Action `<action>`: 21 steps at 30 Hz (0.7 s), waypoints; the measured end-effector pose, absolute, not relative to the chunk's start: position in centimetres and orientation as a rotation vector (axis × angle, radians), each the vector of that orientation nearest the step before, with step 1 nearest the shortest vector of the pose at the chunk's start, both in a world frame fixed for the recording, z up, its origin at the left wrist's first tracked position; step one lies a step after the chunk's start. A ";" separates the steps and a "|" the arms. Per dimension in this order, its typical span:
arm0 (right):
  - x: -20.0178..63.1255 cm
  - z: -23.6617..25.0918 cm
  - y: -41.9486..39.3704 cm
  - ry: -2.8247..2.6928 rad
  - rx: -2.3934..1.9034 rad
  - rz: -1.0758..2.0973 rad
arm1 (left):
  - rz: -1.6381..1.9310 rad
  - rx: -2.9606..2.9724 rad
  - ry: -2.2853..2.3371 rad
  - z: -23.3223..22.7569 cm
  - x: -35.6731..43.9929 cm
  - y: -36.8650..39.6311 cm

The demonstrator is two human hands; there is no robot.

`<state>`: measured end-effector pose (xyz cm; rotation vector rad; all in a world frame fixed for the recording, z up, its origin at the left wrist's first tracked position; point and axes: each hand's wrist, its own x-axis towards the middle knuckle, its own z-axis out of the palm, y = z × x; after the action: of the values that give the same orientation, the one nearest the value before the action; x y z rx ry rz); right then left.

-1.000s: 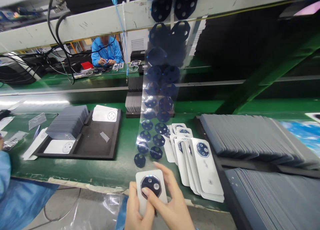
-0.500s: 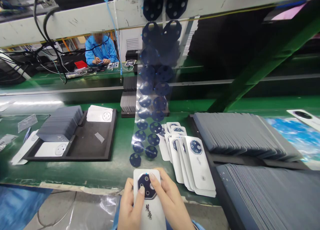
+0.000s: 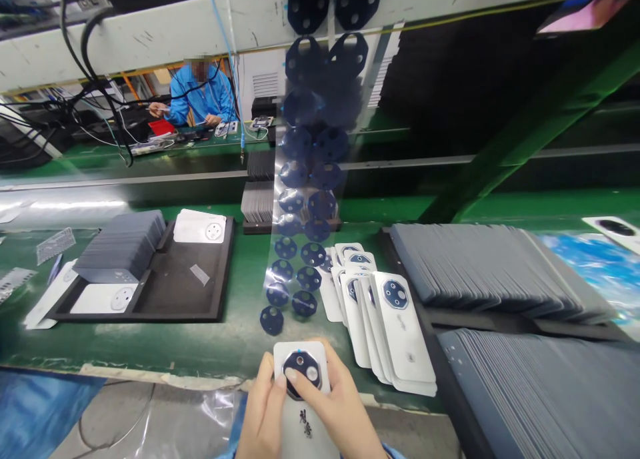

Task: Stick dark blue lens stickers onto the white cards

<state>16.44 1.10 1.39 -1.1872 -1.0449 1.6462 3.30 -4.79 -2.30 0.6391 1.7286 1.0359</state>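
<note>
At the bottom centre I hold a white phone back cover with dark lettering. A dark blue octagonal camera sticker with round holes lies on its upper part, a small blue tab at its top edge. My left hand grips the cover's left side, thumb at the sticker's left edge. Wrapped round the right side is my right hand, its thumb pressing on the sticker's left part. Beyond my hands hangs a clear strip of dark blue stickers. Right of it, white covers with such stickers lie in an overlapping pile.
Black trays of upright grey sheets stand right and lower right. A black tray at left holds grey sheets and white covers. Cables hang upper left. Across the bench sits a person in blue.
My right thumb has moved left and down across the sticker, beside the left thumb. The cover has shifted slightly right in view. The person opposite has raised a hand out to the side.
</note>
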 end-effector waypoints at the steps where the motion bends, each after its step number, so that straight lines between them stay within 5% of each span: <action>1: 16.4 1.3 1.4 -1.042 -1.187 1.642 | 1.049 0.680 1.742 -2.3 3.6 -5.0; 15: 17.0 1.2 1.3 -0.841 -1.167 1.764 | 1.013 0.778 1.439 2.3 3.8 -2.5; 21: 16.2 -2.2 -2.1 -1.457 -1.330 1.167 | 1.156 0.605 1.472 1.8 3.8 -1.4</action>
<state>16.15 -2.11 -2.21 -1.3303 -1.4574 1.1673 3.84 -1.44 1.77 0.6048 1.4723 1.1558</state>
